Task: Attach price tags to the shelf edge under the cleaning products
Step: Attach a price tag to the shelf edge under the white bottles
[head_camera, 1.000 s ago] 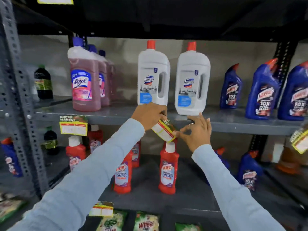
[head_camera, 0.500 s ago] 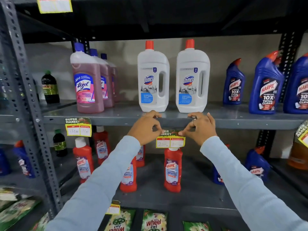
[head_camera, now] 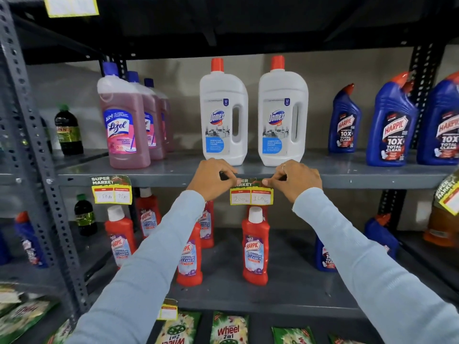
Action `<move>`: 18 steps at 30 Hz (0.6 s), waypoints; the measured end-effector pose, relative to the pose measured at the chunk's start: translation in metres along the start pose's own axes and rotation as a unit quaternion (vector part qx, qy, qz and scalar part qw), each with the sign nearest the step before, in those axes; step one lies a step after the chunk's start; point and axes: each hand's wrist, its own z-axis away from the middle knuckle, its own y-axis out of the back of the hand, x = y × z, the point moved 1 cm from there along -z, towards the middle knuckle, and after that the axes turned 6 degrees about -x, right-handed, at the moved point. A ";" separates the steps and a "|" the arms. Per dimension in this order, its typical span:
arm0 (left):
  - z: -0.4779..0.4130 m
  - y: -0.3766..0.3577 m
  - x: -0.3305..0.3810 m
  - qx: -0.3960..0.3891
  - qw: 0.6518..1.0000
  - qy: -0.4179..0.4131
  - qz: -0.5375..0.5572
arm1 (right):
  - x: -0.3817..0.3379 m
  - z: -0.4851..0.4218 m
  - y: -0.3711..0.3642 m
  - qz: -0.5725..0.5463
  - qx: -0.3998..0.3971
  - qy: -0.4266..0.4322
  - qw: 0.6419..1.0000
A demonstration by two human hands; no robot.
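Observation:
A yellow and green price tag [head_camera: 251, 196] lies flat against the grey shelf edge [head_camera: 372, 181], below two white Domex bottles [head_camera: 223, 115]. My left hand [head_camera: 213, 178] pinches the tag's top left corner against the edge. My right hand [head_camera: 294, 178] pinches its top right corner. The fingers hide the tag's upper corners. A second price tag [head_camera: 111, 189] hangs on the same edge further left, under the pink Lizol bottles [head_camera: 123, 125].
Blue Harpic bottles [head_camera: 392, 125] stand at the right of the shelf, with another tag [head_camera: 449, 194] at the far right edge. Red Harpic bottles [head_camera: 255, 247] fill the shelf below. Green Wheel packets [head_camera: 228, 328] lie at the bottom. A perforated grey upright [head_camera: 37, 145] stands left.
The tag went from tilted in my left hand to level against the shelf edge, with both hands now pressing its top corners. The view has moved closer.

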 end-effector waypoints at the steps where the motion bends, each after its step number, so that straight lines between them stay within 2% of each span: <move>1: -0.001 0.000 0.000 -0.002 1.000 0.002 0.002 | 0.000 0.000 0.000 0.002 -0.001 -0.003 1.000; 10: -0.003 0.000 0.004 0.001 1.000 0.003 0.008 | -0.003 0.001 -0.002 0.025 0.025 -0.006 0.999; 14: -0.004 0.000 0.002 0.031 0.998 0.015 0.058 | 0.000 0.000 -0.006 0.040 0.050 0.000 0.998; 18: -0.002 -0.001 0.000 0.025 0.997 0.019 0.070 | 0.004 0.000 -0.006 0.016 0.068 -0.011 0.997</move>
